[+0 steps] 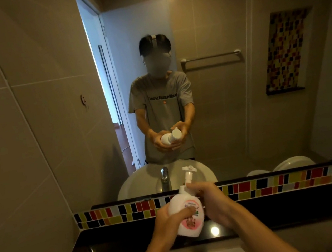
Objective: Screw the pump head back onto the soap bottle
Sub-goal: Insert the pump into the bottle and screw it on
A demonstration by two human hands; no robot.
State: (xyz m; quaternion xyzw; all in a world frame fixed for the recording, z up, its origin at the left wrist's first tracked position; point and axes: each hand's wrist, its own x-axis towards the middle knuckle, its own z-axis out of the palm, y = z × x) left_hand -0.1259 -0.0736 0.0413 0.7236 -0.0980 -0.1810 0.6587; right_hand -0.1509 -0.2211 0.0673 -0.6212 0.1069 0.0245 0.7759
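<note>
From the head camera, both hands hold a soap bottle (186,214) up in front of a mirror (221,94), above a dark glossy surface (114,242). The bottle is white with a pink label and is tilted, its base toward the camera and its neck pointing up and away. The left hand (169,219) is wrapped around the bottle's lower body, thumb lying across the label. The right hand (211,201) is closed around the neck, fingers at the collar of the pump head (188,173). The pump head sits on top of the bottle, its stem raised and its nozzle pointing right; whether the collar is fully tight cannot be told. Behind the bottle runs a strip of coloured tiles (280,182) under the mirror. The mirror shows the person's reflection holding the same bottle, along with a tap (165,178) and basin (135,186).
</note>
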